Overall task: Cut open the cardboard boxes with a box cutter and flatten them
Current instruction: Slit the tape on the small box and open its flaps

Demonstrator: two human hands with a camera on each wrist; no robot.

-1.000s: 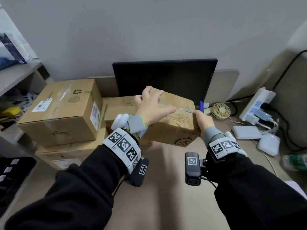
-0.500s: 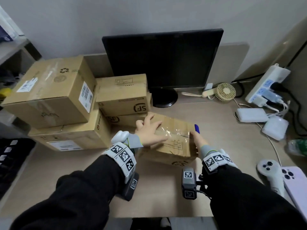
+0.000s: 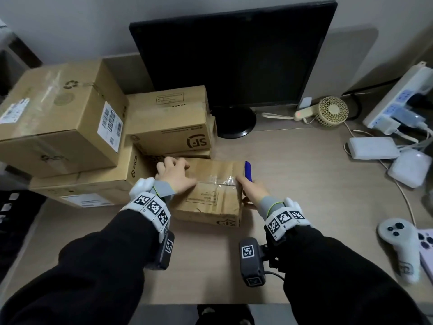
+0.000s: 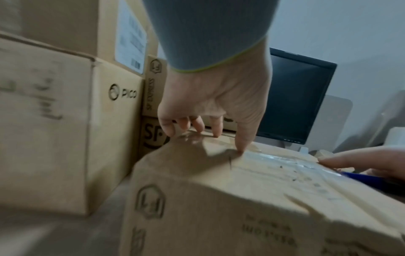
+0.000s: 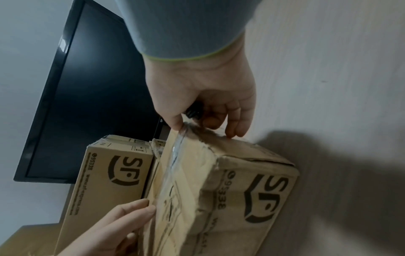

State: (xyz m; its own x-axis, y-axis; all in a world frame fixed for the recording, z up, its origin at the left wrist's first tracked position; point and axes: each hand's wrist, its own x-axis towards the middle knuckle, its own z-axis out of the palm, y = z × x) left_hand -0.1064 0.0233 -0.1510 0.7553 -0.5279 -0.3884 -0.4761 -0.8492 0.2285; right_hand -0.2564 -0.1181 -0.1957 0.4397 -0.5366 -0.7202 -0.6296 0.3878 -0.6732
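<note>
The SF box [image 3: 210, 195] lies mid-frame on the desk [image 3: 304, 184], its taped seam running left to right. The left hand [image 3: 173, 174] presses spread fingers on the left end; the right hand [image 3: 251, 191], gripping the blue box cutter [image 3: 248, 171], sits at the seam's right end, nearer the cut.

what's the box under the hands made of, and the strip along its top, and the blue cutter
Box: brown matte cardboard, creased and dented. Strip: clear glossy plastic tape, judging by its wrinkled shine. Cutter in the right hand: likely smooth blue plastic; mostly hidden.
</note>
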